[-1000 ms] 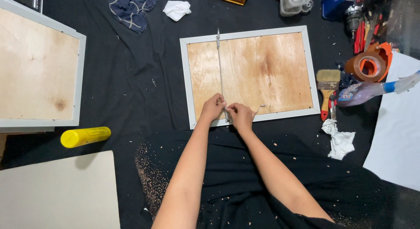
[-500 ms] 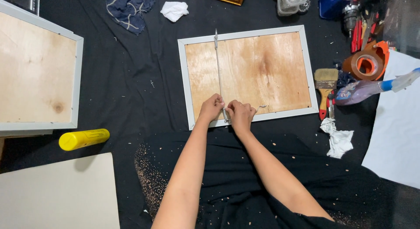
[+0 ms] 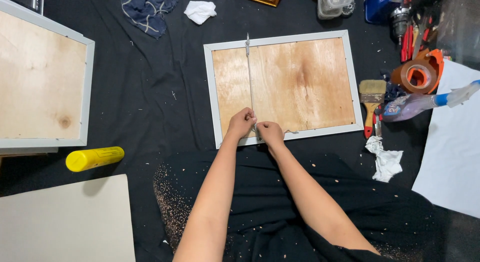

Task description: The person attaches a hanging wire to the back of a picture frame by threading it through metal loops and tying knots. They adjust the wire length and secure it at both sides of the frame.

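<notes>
Black cloth [image 3: 150, 107] covering floor, sawdust specks [image 3: 167, 202] scattered, even overhead light

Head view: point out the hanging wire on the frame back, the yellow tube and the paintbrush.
hanging wire [image 3: 249, 77], head view, on its middle stretch across the plywood.
yellow tube [image 3: 95, 158], head view, middle of its body.
paintbrush [image 3: 372, 88], head view, on the bristles.

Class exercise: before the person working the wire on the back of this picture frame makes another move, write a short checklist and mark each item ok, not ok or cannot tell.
1. Both hands on the wire: left hand and right hand meet at its near end: ok.
2. Wire reaches the far rail: ok.
3. Near end fastened: cannot tell, hidden by fingers.
4. Frame lies flat, back up: ok.
5. Brush beside the frame, not touching the wire: ok.
</notes>
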